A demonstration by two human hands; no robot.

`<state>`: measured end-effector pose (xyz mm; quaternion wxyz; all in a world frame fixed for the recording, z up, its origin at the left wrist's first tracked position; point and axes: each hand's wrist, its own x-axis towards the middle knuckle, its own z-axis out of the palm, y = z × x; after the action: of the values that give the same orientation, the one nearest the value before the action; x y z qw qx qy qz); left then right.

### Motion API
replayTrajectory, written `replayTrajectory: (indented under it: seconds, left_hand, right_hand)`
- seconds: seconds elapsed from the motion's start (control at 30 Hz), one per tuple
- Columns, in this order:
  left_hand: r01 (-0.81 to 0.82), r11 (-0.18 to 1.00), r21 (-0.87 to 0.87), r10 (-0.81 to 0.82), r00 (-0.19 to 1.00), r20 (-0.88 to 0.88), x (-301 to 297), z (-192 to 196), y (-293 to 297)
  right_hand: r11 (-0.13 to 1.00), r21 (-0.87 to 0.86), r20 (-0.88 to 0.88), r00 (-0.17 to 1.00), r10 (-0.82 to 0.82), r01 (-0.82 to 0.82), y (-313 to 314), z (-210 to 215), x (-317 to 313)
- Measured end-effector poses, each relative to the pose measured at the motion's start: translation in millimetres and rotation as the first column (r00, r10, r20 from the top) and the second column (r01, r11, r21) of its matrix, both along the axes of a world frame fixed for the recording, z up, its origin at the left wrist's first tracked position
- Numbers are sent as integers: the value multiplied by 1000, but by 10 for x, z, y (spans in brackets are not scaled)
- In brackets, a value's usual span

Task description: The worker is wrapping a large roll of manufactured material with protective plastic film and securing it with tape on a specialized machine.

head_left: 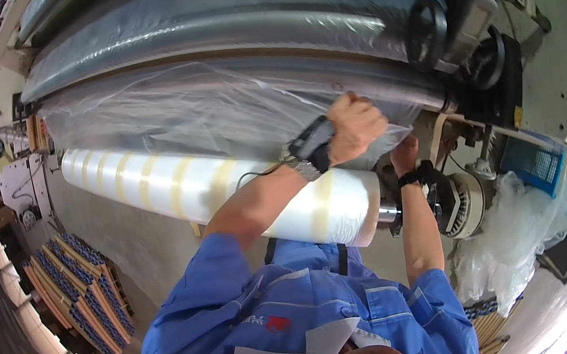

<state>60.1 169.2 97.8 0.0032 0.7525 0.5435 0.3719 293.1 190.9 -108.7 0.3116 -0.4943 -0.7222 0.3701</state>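
Note:
A sheet of clear plastic film [170, 117] hangs in wrinkles from the machine's rollers. My left hand [356, 128] is closed on the film near its right side, above the roll. Just right of it, my right hand [405, 155] pinches the film's right edge. Below the sheet lies a thick white roll of film [351, 203] banded with yellowish strips of tape, mounted on a metal shaft [388, 213]. My left forearm crosses over the roll and hides part of it. A metal watch and a black device sit on my left wrist, a black band on my right.
Long film-covered rollers [202, 38] span the machine ahead. Black handwheels [426, 32] stand at its right end. A blue crate [532, 163] and crumpled clear film [505, 242] lie to the right. Stacked cardboard tubes [80, 298] with blue-black material are at left.

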Motion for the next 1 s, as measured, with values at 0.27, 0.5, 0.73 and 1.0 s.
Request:
replayTrajectory:
  seconds: [0.27,0.5,0.73,1.0]
  left_hand:
    - [22,976,-217,-51,991,-128,-97,-453,656]
    - [-167,952,-256,198,975,98,96,-210,817]
    - [-8,994,-110,24,990,139,-297,1,399]
    - [-473,821,-321,296,832,-469,-2059,235,-627]
  right_hand:
    - [973,-232,99,995,25,-2,-80,442,-46]
    - [929,-180,140,944,-300,322,-313,1126,-26]
    - [959,278,27,998,55,-61,-374,2092,-763]
    - [852,380,544,832,109,-360,-4,1796,-1614]
